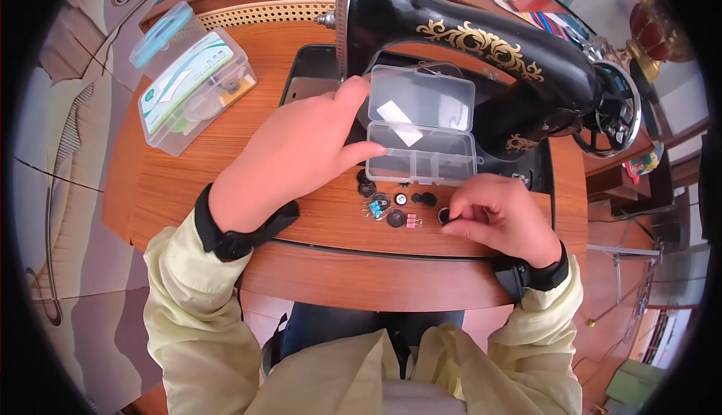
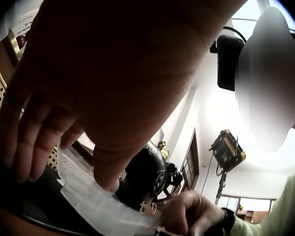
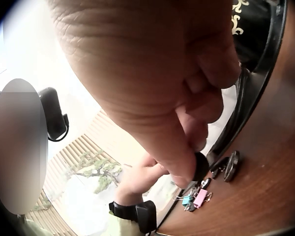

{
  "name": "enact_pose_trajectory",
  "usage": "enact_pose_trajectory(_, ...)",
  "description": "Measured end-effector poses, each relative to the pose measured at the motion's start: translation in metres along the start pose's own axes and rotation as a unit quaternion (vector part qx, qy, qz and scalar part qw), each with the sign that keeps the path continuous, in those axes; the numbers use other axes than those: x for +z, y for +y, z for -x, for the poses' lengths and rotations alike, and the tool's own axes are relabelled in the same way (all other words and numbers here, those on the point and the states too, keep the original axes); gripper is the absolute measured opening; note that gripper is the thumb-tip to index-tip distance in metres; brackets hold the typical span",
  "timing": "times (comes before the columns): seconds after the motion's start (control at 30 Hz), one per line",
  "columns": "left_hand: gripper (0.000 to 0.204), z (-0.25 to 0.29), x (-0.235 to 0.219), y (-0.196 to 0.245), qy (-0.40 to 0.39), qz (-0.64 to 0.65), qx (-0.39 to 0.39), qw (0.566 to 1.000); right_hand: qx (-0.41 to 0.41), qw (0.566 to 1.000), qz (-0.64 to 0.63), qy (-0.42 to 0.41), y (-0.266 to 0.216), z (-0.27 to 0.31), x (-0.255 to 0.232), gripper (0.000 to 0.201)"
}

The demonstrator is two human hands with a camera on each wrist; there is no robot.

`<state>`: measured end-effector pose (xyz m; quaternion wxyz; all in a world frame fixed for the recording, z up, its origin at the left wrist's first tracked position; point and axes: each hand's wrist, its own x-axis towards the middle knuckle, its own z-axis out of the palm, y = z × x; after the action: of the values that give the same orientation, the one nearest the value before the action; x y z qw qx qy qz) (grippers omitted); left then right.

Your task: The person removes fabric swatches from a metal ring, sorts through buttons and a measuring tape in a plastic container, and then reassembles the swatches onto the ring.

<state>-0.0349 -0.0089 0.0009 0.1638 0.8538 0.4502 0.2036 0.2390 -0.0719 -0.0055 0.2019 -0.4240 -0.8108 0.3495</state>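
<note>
A clear plastic compartment box (image 1: 421, 167) stands with its lid (image 1: 451, 107) raised, a white paper slip (image 1: 400, 123) showing through it. My left hand (image 1: 301, 133) is at the box's left side, its extended thumb (image 2: 108, 172) at the front compartments and its fingers beside the lid. To the right, my right hand (image 1: 500, 216) pinches a round black button (image 3: 201, 166) between thumb and fingertips, close over the wooden table. In front of the box lie several black buttons (image 1: 395, 219), blue binder clips (image 1: 374, 208) and pink binder clips (image 1: 413, 221).
A black sewing machine (image 1: 481, 31) with gold decoration and a handwheel (image 1: 618, 110) rises behind the box. On the left stands a filled clear box (image 1: 199, 99) with a blue-lidded container (image 1: 162, 35) beside it. The wooden table's (image 1: 361, 276) curved front edge faces the person.
</note>
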Motion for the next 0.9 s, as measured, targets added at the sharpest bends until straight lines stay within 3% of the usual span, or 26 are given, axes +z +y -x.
enact_pose_trajectory(0.23,0.061,0.002,0.001,-0.008,0.047,-0.083,0.077,0.992,0.034,0.961,-0.192,0.195,0.01,-0.002,0.0,0.015)
enact_pose_trajectory(0.37,0.068,0.005,-0.003,0.003,-0.023,-0.06,0.078,0.995,0.041,0.964,-0.091,0.248,0.022,-0.006,0.0,0.013)
enact_pose_trajectory(0.4,0.071,0.006,-0.002,0.004,-0.035,-0.052,0.078,0.995,0.061,0.955,-0.126,0.261,0.019,-0.006,0.001,0.012)
enact_pose_trajectory(0.6,0.077,0.005,0.008,0.004,-0.043,-0.06,0.096,0.993,0.08,0.957,-0.145,0.238,0.019,-0.006,0.005,0.011)
enact_pose_trajectory(0.9,0.07,0.004,0.014,0.009,-0.062,-0.08,0.079,0.992,0.027,0.968,-0.067,0.242,0.018,-0.004,0.006,0.014)
